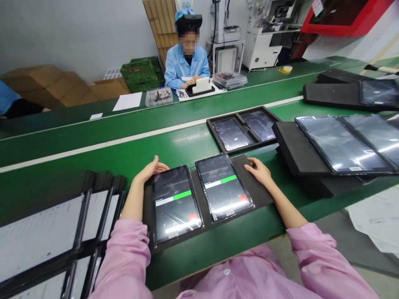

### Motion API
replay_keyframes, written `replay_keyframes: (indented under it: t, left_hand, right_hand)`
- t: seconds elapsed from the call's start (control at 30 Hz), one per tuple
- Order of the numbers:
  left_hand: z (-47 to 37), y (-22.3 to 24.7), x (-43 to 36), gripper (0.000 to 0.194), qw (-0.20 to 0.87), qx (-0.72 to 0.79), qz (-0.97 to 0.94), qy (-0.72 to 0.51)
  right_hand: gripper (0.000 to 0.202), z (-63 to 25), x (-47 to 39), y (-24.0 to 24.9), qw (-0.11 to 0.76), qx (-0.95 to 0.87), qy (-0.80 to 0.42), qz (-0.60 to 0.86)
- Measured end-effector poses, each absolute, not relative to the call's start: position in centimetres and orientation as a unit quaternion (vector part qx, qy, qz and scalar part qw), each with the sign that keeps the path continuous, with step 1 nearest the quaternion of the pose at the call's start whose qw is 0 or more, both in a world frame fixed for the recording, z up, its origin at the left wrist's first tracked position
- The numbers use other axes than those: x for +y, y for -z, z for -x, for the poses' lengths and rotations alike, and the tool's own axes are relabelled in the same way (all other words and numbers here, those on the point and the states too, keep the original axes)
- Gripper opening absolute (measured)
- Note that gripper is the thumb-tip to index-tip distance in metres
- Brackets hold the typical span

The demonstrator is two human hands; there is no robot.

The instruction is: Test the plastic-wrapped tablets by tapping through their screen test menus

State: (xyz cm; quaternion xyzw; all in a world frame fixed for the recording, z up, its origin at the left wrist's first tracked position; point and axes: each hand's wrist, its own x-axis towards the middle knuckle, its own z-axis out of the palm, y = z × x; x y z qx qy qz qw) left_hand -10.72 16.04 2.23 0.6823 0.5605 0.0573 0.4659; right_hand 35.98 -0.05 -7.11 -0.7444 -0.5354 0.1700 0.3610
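A black foam tray (199, 195) lies on the green bench, bearing two tablets side by side. The left tablet (174, 216) and the right tablet (226, 203) are lit, each with a white and green bar and a red patch. My left hand (151, 169) is at the tray's far left corner, its fingers partly hidden behind the left tablet. My right hand (259, 171) grips the tray's far right edge, thumb on top and fingers curled. Just beyond stands another black tray (218, 143) with two dark tablets in it.
Stacked trays with tablets (299, 153) stand close on the right, more trays (330, 93) behind them. At left are stacked tablets with white faces (40, 232). Across the bench sits a person in blue (173, 66), near a clear box (158, 97).
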Motion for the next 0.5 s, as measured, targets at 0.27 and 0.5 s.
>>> replay_keyframes:
  t: [0.27, 0.5]
  left_hand:
    - [9.7, -4.1, 14.4, 0.091, 0.358, 0.556, -0.75, -0.003]
    - [9.0, -3.1, 9.5, 0.085, 0.282, 0.617, -0.735, 0.004]
  right_hand:
    - [0.056, -36.8, -0.5, 7.8, 0.356, -0.54, -0.182, 0.741]
    - [0.067, -37.2, -1.2, 7.7, 0.354, -0.552, -0.185, 0.732]
